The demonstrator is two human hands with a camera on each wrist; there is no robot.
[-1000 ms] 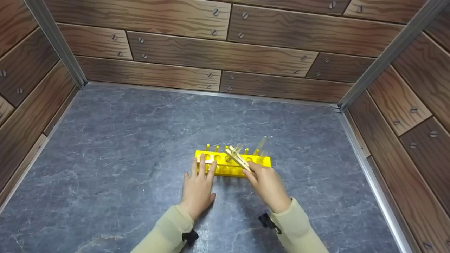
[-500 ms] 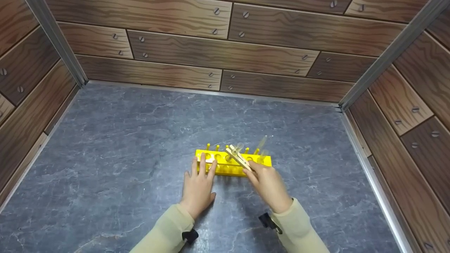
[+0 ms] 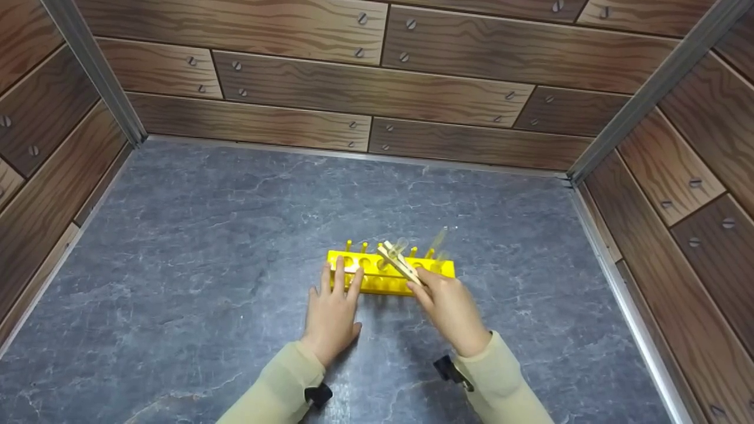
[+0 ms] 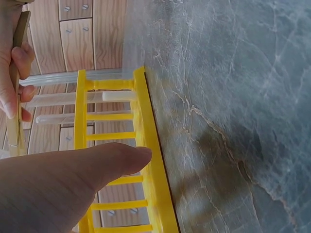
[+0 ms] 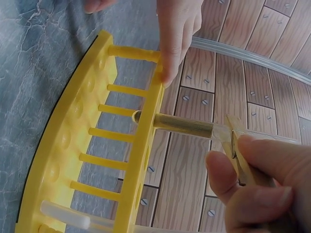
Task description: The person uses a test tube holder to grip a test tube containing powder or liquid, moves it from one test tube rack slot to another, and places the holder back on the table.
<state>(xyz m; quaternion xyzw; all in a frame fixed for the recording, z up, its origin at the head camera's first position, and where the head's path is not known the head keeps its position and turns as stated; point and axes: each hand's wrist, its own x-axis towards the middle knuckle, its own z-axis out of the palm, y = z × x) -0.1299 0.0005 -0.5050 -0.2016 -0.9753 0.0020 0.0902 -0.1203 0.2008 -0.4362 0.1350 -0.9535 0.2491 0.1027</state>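
Note:
A yellow test tube rack [image 3: 383,286] stands in front of me. My left hand [image 3: 331,318] rests straight fingers on its left end, with the thumb [image 4: 121,160] in front of the rack in the left wrist view. My right hand [image 3: 453,312] grips a wooden test tube clamp [image 3: 399,265]. Its jaws hold a clear test tube [image 5: 182,125] that looks brownish lower down. In the right wrist view, this tube passes through a hole in the upper plate, its rounded bottom just beneath and well above the base plate.
At the rack's right end stands another test tube [image 4: 60,99] with something white at its bottom. A clear tube [image 4: 56,118] sits rounded end up behind the rack, by a peg. Wood-patterned walls [image 3: 294,82] enclose the grey marbled surface [image 3: 206,235].

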